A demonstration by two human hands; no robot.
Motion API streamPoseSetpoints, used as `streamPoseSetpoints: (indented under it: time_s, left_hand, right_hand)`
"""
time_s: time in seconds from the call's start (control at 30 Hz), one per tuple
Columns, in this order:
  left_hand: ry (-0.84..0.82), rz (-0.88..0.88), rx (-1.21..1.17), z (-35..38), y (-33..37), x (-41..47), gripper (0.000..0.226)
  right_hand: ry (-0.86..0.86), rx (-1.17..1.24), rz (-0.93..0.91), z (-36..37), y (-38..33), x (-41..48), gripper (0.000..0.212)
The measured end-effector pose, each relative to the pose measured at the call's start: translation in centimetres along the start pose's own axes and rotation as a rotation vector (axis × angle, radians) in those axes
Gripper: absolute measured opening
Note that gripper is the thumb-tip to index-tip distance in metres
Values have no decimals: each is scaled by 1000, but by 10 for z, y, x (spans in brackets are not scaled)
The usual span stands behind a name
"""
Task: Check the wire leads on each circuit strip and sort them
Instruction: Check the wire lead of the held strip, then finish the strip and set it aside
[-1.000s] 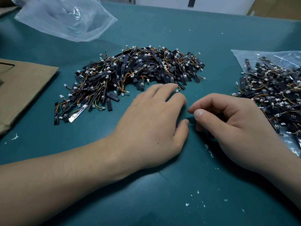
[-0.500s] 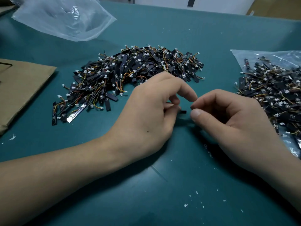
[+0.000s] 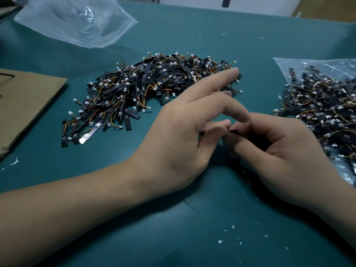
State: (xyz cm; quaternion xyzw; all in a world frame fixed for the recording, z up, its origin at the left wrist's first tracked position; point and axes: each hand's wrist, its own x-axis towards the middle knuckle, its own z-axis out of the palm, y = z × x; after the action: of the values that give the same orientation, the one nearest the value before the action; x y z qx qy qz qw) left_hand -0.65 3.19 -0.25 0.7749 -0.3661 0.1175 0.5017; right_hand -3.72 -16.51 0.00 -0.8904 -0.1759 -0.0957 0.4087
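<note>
1. left grip (image 3: 179, 135) and right grip (image 3: 285, 149) both pinch one strip (image 3: 233, 131) over the tabletop (image 3: 192, 228), between pile (image 3: 154, 89) and bagged pile (image 3: 323, 112)
2. we judge both grips cover most of it, so faulty leads may pass unseen; a hard tug could tear them

Operator: State the finish of the surface (image 3: 192, 228).

Inspector: Teal mat, smooth, matt with a faint sheen; white flecks (image 3: 220, 241) lie toward the near edge, material not identifiable.

Operator: The circuit strips (image 3: 154, 87) at the centre?

Inspector: Black, flat, mostly matt; the reflective strip (image 3: 89, 134) at the pile's near-left end shows a glossy, mirror-like face; wire leads (image 3: 144, 105) carry smooth coloured insulation; connectors (image 3: 70, 113) are white plastic; the held strip (image 3: 233, 131) is matt black.

Operator: Packaging?

Inspector: Clear bag (image 3: 73, 22) at the far-left corner, thin glossy plastic film, creased; second bag (image 3: 300, 64) at the right edge, same film; cardboard (image 3: 25, 105) at the left edge, brown, matt, paper-faced.
</note>
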Motion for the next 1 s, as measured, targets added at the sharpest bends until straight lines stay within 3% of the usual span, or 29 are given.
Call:
streamPoseSetpoints:
  time_s: [0.13, 0.23, 0.57, 0.9, 1.0]
  left_hand:
    - [37, -181, -103, 5, -1, 2, 34]
    - [43, -297, -87, 3, -1, 6, 19]
    - [18, -322, -105, -2, 5, 10, 30]
    - [-169, -292, -204, -5, 8, 8, 35]
    - [-155, -303, -190, -4, 8, 9, 36]
  right_hand:
    - [92, 159, 20, -2, 1, 0, 17]
    - [139, 319, 67, -3, 3, 2, 14]
    - [11, 177, 71, -2, 2, 3, 30]
    - [-42, 377, 82, -3, 4, 3, 29]
    - [-59, 438, 91, -4, 5, 2, 29]
